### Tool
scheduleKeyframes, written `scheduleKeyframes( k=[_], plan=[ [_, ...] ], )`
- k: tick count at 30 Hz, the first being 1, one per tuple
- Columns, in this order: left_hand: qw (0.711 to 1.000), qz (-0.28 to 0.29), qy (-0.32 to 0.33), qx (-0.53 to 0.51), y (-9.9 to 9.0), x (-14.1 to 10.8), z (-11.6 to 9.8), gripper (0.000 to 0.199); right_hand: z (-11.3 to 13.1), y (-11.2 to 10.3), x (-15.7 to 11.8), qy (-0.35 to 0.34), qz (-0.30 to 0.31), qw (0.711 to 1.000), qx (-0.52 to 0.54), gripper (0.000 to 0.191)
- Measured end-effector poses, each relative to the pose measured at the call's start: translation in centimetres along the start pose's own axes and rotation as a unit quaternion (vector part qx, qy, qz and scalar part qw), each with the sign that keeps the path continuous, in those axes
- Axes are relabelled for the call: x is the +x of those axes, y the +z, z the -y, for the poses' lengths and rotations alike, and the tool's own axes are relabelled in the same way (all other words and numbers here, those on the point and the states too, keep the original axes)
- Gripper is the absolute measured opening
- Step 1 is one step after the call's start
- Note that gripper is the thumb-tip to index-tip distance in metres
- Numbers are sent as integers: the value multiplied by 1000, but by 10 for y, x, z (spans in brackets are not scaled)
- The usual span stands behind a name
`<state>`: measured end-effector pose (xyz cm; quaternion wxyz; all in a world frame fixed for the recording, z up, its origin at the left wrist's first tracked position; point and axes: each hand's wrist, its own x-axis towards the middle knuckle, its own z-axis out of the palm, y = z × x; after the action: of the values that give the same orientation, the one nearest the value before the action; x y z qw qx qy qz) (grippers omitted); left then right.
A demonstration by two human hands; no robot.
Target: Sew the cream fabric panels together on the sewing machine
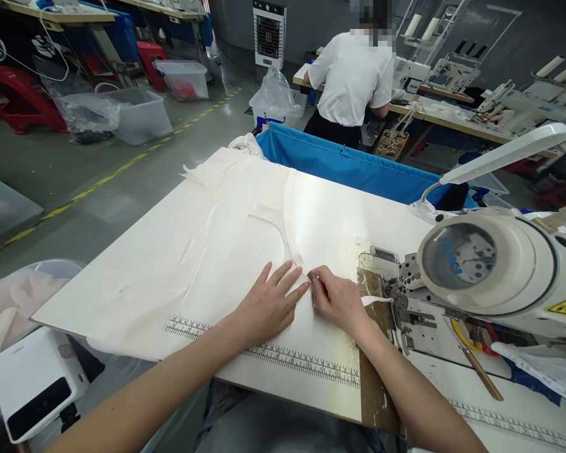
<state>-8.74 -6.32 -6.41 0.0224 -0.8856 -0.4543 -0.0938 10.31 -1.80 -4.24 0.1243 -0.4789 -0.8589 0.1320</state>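
A large piece of white fabric [207,251] lies spread over the white sewing table [311,371]. A curved white band [290,220] runs across it toward my hands. My left hand [268,305] lies flat on the fabric, fingers spread, pressing it down. My right hand [337,299] pinches the end of the band together with a small grey tag [311,277]. A thin white strip [375,301] runs from my right hand toward the needle area of the sewing machine [490,270] on the right.
A blue fabric bin [349,167] stands behind the table. A person in a white shirt [353,75] works at another bench beyond it. A white lamp arm [504,154] hangs over the machine. A white box [33,380] sits at lower left; plastic bins stand on the floor.
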Motion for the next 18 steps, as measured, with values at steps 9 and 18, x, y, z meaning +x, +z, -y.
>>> scheduleKeyframes(
  k=[9,18],
  plan=[
    [1000,-7,-12,2,-2,2,-2,43,-4,-13,-16,-21,20,998,-55,19],
    [999,-30,-25,-9,-1,4,0,42,1,-13,-11,-20,22,995,-91,18]
  ],
)
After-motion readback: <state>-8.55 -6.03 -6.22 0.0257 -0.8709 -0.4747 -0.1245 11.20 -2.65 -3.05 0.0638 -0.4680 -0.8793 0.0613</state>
